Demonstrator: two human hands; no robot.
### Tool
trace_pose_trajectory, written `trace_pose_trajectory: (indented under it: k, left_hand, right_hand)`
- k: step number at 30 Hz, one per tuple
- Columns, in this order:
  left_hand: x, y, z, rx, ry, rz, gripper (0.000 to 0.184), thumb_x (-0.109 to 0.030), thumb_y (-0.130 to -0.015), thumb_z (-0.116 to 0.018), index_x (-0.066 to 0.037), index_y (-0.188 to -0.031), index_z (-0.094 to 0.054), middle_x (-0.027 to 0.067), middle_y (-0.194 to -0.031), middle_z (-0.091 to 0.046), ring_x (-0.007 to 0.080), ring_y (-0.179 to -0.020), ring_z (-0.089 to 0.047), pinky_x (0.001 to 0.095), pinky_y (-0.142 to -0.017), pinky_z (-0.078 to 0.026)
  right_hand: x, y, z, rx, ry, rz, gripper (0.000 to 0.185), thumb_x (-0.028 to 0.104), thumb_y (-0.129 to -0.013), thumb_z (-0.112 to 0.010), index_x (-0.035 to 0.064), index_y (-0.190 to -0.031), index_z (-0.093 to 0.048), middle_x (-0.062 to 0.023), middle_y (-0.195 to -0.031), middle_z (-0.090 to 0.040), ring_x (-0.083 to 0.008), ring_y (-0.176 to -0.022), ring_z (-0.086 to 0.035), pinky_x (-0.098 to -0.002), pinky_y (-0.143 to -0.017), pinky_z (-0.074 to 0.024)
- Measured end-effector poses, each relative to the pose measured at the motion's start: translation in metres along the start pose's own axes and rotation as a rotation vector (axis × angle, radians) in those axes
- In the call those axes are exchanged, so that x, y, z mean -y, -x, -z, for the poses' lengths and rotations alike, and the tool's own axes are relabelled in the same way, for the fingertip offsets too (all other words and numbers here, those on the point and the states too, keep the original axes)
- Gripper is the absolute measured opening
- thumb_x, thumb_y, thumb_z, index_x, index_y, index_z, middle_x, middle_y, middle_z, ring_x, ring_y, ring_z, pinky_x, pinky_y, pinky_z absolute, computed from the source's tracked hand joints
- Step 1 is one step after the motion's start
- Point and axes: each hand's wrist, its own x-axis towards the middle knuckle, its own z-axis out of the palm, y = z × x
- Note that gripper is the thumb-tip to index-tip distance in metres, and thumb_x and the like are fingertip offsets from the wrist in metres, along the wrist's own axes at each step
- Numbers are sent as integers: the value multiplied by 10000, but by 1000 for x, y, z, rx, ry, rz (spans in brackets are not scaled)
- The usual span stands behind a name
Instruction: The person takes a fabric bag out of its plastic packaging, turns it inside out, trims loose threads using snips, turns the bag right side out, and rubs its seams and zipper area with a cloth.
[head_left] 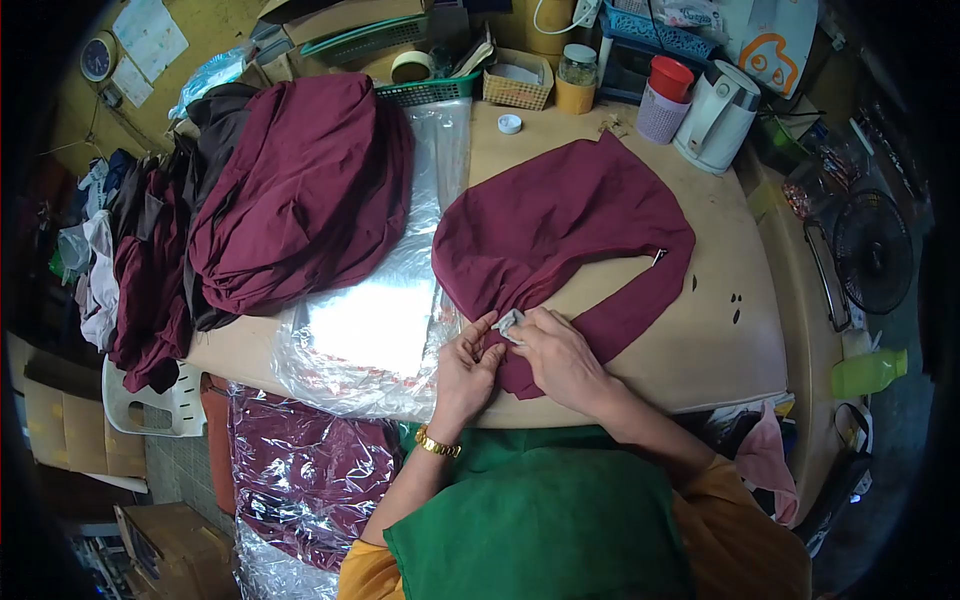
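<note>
A maroon fabric bag (575, 205) lies flat on the tan table (720, 360), its long strap curving round to the near side. A small metal piece (659, 257) shows by the opening's right end. My left hand (466, 372), with a gold watch at the wrist, pinches the bag's near edge between thumb and fingers. Close beside it, my right hand (562, 360) is closed round a small crumpled pale grey cloth (510, 324), which is against the maroon fabric. The fingertips of both hands nearly meet.
Left of the bag lie clear plastic sleeves (360, 335) and a big maroon fabric pile (300, 190). At the back stand a basket (518, 80), a jar (577, 78), a purple cup (661, 112) and a white kettle (718, 118). A white cap (510, 124) lies nearby.
</note>
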Motion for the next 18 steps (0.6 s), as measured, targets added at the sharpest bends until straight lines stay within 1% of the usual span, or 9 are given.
trace_pose_trajectory:
  k: [1, 2, 3, 6, 8, 11, 13, 16, 18]
  left_hand:
    - [-1, 0, 0, 0, 1, 1, 467, 112, -894, -576, 104, -1351, -481, 104, -1137, -654, 102, -1021, -608, 225, -869, -488]
    - [-2, 0, 0, 14, -12, 17, 467, 115, -891, -575, 104, -1349, -483, 107, -1138, -654, 104, -1022, -608, 223, -868, -487]
    - [-2, 0, -1, 31, -25, 31, 466, 118, -889, -574, 105, -1346, -486, 110, -1140, -653, 107, -1023, -609, 221, -868, -486]
    - [4, -2, 0, 1, -25, -21, 471, 113, -886, -581, 105, -1348, -484, 111, -1139, -653, 101, -1015, -608, 220, -864, -486]
    - [-1, 1, 0, 5, -50, -1, 472, 112, -886, -583, 104, -1348, -485, 111, -1139, -653, 99, -1020, -608, 221, -867, -486]
    - [-2, 1, -1, 3, -42, 23, 473, 108, -885, -585, 98, -1348, -489, 108, -1139, -654, 92, -1023, -608, 222, -868, -486]
    - [0, 2, -2, -5, -14, 27, 473, 106, -885, -586, 94, -1348, -492, 104, -1140, -654, 89, -1021, -607, 222, -865, -486]
    - [4, -1, 0, -17, -82, 24, 461, 101, -889, -585, 86, -1342, -505, 91, -1115, -660, 83, -989, -608, 215, -847, -486]
    - [11, -3, -1, -41, -23, -67, 455, 98, -887, -588, 86, -1335, -513, 70, -1067, -668, 73, -931, -601, 206, -814, -484]
  right_hand:
    - [0, 3, 1, -9, -7, 49, 115, 1, -824, -637, -21, -934, -658, -156, -794, -583, -364, -775, -605, -436, -706, -481]
    - [-3, 1, 6, 49, -20, -6, 164, -11, -815, -639, -34, -976, -662, -153, -801, -585, -362, -770, -607, -444, -697, -492]
    - [-6, -3, 7, 46, -17, -13, 164, -11, -815, -639, -34, -976, -662, -153, -801, -585, -362, -770, -607, -444, -697, -492]
    - [-8, -11, 6, 83, -63, -90, 117, -5, -812, -643, -28, -926, -651, -150, -805, -592, -354, -761, -607, -439, -676, -493]
    - [-2, -6, 1, 19, 74, 11, 53, 8, -817, -638, -9, -867, -635, -148, -815, -602, -355, -759, -605, -439, -681, -492]
    - [-6, -9, 0, -17, 68, 16, 50, 31, -808, -655, 8, -828, -615, -147, -821, -595, -353, -771, -606, -439, -694, -490]
    - [-5, -7, -1, -16, 100, 35, 58, 38, -806, -660, 10, -832, -616, -146, -817, -590, -352, -771, -603, -442, -699, -486]
    - [5, 1, -4, -20, 107, 90, 66, 49, -806, -659, 13, -836, -612, -144, -810, -582, -350, -767, -596, -444, -702, -481]
    - [4, 3, -3, -27, 82, 91, 56, 53, -823, -634, 14, -819, -595, -148, -802, -577, -351, -746, -583, -446, -691, -472]
